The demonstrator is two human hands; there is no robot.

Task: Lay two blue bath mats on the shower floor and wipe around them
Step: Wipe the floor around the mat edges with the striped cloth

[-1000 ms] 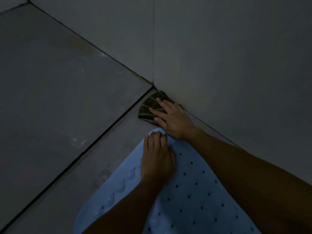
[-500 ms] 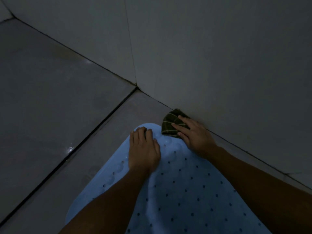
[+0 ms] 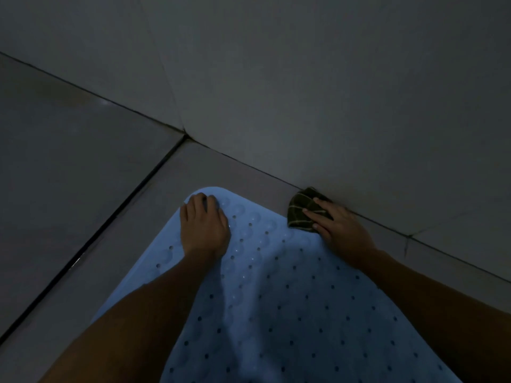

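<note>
The blue bath mat (image 3: 290, 299) lies flat on the shower floor (image 3: 83, 189), its rounded far end near the corner where floor meets wall, its long right edge running close along the wall's foot. It is dotted with small holes and rows of raised bumps.

The left hand (image 3: 203, 225) comes in from the lower left on a bare forearm and rests palm down on the mat's far left corner; its fingers are curled at the knuckles, tips pressing on the mat near its rim, gripping nothing. The right hand (image 3: 336, 229) reaches in from the lower right, its wrist over the mat's right edge. Its fingers lie nearly straight and spread on a dark green cloth (image 3: 300, 212) with thin pale stripes, pressing it flat rather than clutching it. The cloth sits on the strip of floor between the mat's right edge and the wall (image 3: 359, 92), touching the mat's rim and seemingly the wall's base, though the dim light leaves that contact uncertain.

The floor is of large grey tiles split by a dark grout line running from the lower left to the corner. The wall is of grey tiles too, with faint joints
</note>
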